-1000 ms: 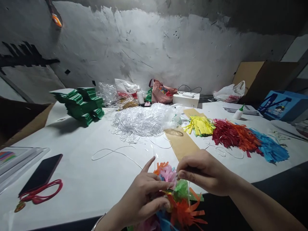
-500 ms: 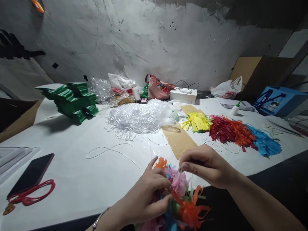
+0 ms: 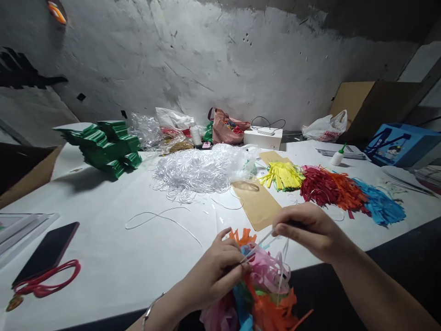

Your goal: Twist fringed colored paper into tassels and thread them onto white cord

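At the near edge of the white table (image 3: pixel 113 257) I hold a bundle of coloured paper tassels (image 3: pixel 265 289), pink, orange, blue and green. My left hand (image 3: pixel 215 271) pinches the bundle and one end of a thin clear string (image 3: pixel 270 239) at the top of the bundle. My right hand (image 3: pixel 310 227) is closed on the other end of the string, held up and to the right of the bundle. The string runs taut between both hands and loops down over the tassels.
A heap of clear string (image 3: pixel 200 170) lies mid-table beside a brown envelope (image 3: pixel 257 204). Yellow, red, orange and blue fringe piles (image 3: pixel 337 191) lie at the right. Green card stacks (image 3: pixel 110 145) stand at the left. A dark phone (image 3: pixel 46 253) and red cord (image 3: pixel 48 280) lie near left.
My right hand has moved right and up, pulling the string out from the bundle. The tassel bundle has dropped lower and fanned out under my left hand.
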A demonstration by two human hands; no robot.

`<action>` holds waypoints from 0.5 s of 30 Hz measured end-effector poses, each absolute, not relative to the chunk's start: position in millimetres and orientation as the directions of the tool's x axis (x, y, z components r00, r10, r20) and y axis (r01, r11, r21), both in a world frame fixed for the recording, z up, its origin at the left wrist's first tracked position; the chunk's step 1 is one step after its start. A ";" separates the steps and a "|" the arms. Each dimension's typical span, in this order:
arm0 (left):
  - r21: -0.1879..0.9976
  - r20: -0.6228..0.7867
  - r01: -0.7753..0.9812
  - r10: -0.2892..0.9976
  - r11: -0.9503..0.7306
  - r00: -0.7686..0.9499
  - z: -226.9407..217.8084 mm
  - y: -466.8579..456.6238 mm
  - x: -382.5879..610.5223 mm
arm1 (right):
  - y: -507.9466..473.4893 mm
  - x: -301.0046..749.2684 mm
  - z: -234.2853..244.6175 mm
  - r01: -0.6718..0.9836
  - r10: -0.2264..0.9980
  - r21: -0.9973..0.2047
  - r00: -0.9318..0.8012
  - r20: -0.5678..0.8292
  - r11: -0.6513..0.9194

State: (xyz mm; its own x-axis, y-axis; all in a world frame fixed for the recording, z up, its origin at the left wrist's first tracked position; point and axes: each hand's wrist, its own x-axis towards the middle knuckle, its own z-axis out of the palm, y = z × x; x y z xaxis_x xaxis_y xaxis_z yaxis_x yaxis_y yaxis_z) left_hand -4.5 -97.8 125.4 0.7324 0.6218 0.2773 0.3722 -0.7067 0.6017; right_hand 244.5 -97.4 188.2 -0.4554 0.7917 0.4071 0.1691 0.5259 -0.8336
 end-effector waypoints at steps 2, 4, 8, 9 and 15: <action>0.575 0.263 0.417 0.641 -0.704 0.721 128.0 -94.1 -17.4 | -94.8 263.0 182.7 0.229 0.832 -0.843 -0.418 0.366 0.486; 0.521 0.268 0.459 0.649 -0.719 0.712 130.6 -91.8 -27.5 | -92.3 277.1 174.0 0.285 0.869 -0.860 -0.397 0.297 0.424; 0.444 0.321 0.479 0.634 -0.757 0.704 135.9 -89.0 -35.1 | -91.9 292.7 159.5 0.405 0.879 -0.831 -0.437 0.189 0.380; 0.440 0.338 0.468 0.624 -0.766 0.704 137.6 -87.7 -35.9 | -92.4 296.2 158.0 0.445 0.867 -0.800 -0.468 0.175 0.402; 0.458 0.374 0.403 0.582 -0.793 0.722 149.2 -71.3 -52.8 | -72.7 345.6 152.1 0.590 0.850 -0.700 -0.525 0.044 0.401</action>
